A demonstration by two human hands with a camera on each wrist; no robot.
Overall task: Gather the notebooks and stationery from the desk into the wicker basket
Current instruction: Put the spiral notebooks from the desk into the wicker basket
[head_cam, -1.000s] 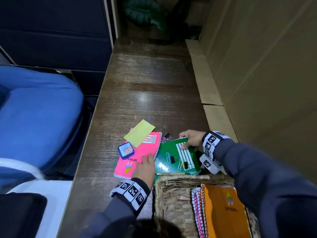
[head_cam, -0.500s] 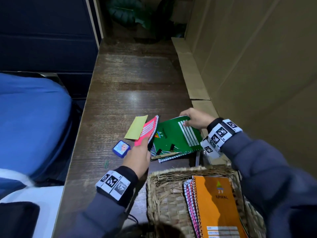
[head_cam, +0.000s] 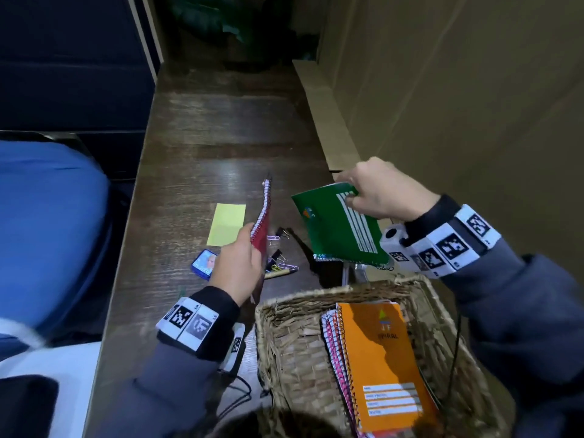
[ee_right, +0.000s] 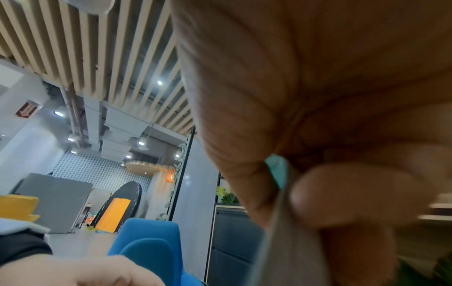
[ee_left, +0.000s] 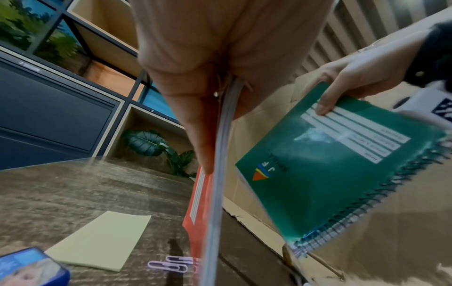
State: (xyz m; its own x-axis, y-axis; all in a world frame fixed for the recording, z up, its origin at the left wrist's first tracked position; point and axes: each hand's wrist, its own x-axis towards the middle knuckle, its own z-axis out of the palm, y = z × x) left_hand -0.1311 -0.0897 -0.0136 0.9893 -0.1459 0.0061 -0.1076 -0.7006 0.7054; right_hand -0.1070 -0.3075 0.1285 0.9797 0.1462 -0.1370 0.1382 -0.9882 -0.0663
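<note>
Gripping a pink spiral-bound notebook (head_cam: 263, 226) by its lower edge, the left hand (head_cam: 237, 270) holds it upright on edge above the dark wooden counter (head_cam: 196, 128), thumb on one cover and fingers on the other, just beyond the far left corner of the woven wicker basket (head_cam: 284, 336). The right hand (head_cam: 380, 192) pinches the far corner of a green spiral-bound notebook (head_cam: 339, 226) with thumb on the cover, holding it tilted in the air just beyond the basket's far rim, its wire spine toward the basket. Inside the basket an orange spiral-bound notebook (head_cam: 384, 365) lies on top of other spiral notebooks whose pink and white edges show at its left side. On the counter beyond the basket's far left corner lie a pale yellow sticky-note pad (head_cam: 227, 224), a small blue box with a picture on its lid (head_cam: 203, 262), black binder clips (head_cam: 278, 254), coloured paper clips (head_cam: 286, 267) and a brown pen (head_cam: 279, 273), all close together between the two raised notebooks and the basket. Brown cardboard sheets (head_cam: 458, 99) stand along the counter's right edge, and a blue upholstered chair (head_cam: 47, 229) sits well left of the basket.
</note>
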